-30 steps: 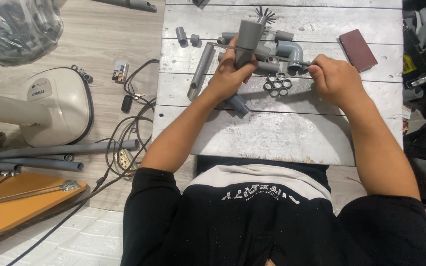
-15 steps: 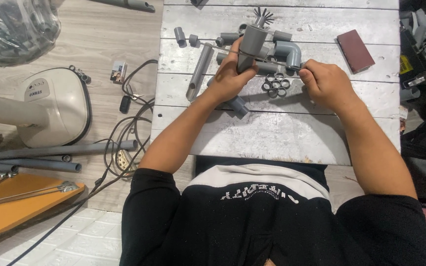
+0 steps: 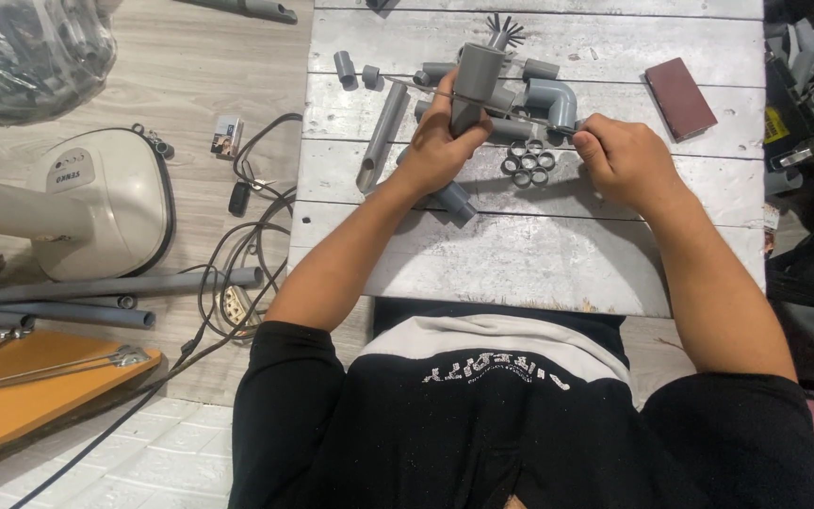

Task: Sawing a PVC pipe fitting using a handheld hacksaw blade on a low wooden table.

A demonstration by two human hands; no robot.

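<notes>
My left hand (image 3: 437, 143) grips a short grey pipe (image 3: 476, 73) and holds it upright over the white plank table (image 3: 520, 254). A thin metal rod (image 3: 414, 87) runs crosswise through the pipe. My right hand (image 3: 624, 160) pinches the rod's right end beside a grey elbow fitting (image 3: 555, 99). Several small grey rings (image 3: 525, 162) lie between my hands. A dark star-shaped part (image 3: 502, 28) sits just behind the pipe's top.
A long grey tube (image 3: 383, 132), short pipe bits (image 3: 344, 66) and a brown sanding block (image 3: 680, 97) lie on the table. On the floor to the left are a white fan base (image 3: 105, 198), long pipes (image 3: 115, 287), cables (image 3: 237, 273) and an orange board (image 3: 30, 396).
My right hand has shifted slightly left along the rod toward the pipe. My left hand keeps the pipe upright, nearly in the same place.
</notes>
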